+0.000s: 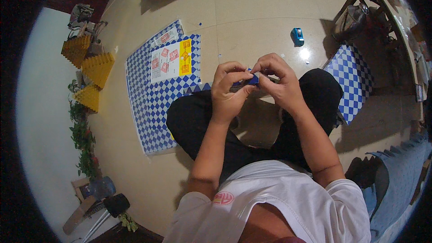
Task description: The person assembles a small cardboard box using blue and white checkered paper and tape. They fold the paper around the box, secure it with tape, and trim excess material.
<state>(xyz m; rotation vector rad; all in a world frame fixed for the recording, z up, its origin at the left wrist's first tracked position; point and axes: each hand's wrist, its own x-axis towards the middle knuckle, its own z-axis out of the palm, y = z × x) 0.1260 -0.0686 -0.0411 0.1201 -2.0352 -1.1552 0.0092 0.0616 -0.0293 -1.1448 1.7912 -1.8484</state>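
Both hands are raised over my crossed legs, pinching a small dark-blue piece (253,79) that looks like folded paper. My left hand (228,92) grips its left end between thumb and fingers. At the other end, my right hand (280,82) has its thumb and fingertips closed on it. Fingers hide much of the piece. Blue-and-white checkered sheets (143,83) lie flat on the floor at the left. On top of them is a white printed sheet (158,75) with red marks and a yellow band.
A blue handheld tool (297,37) lies on the floor ahead, with small paper scraps scattered about. More checkered sheets (348,78) rest beside my right knee. Golden zigzag-edged triangular pieces (97,69) and a leafy plant (82,137) stand along the left wall. A wooden table (391,11) borders the right.
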